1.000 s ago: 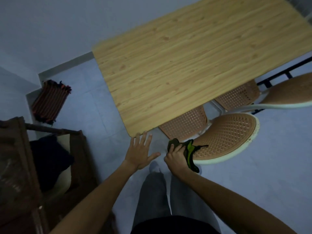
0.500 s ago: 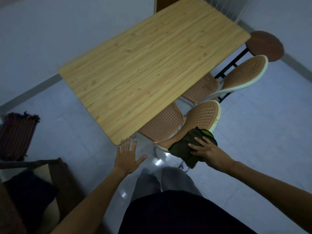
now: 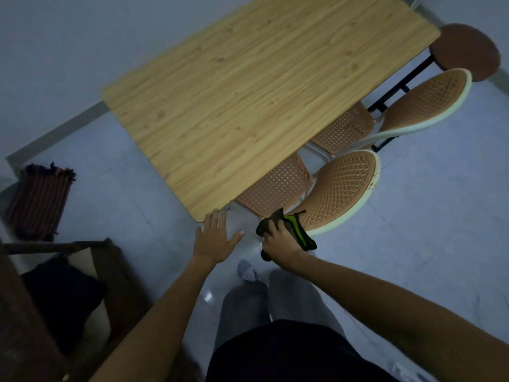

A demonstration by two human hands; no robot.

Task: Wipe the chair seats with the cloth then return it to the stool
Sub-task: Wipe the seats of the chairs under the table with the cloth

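Dark olive fabric with a bright green stripe, the cloth (image 3: 292,230), is bunched under the right hand (image 3: 278,241), whose fingers curl over it in a closed grasp. The cloth lies against the near edge of the near chair (image 3: 341,188), where the woven tan backrest meets its pale rim; whether it also touches the seat cannot be determined in the dim light. The left hand (image 3: 214,238) is open with fingers spread, its fingertips at the near corner of the wooden table (image 3: 261,97). The near chair's seat and that of a far chair (image 3: 424,103) are tucked partly beneath the table edge. A round brown stool (image 3: 465,51) stands beyond the far chair, at the table's far corner, well apart from the cloth. A striped mat (image 3: 38,199) lies on the floor to the left.
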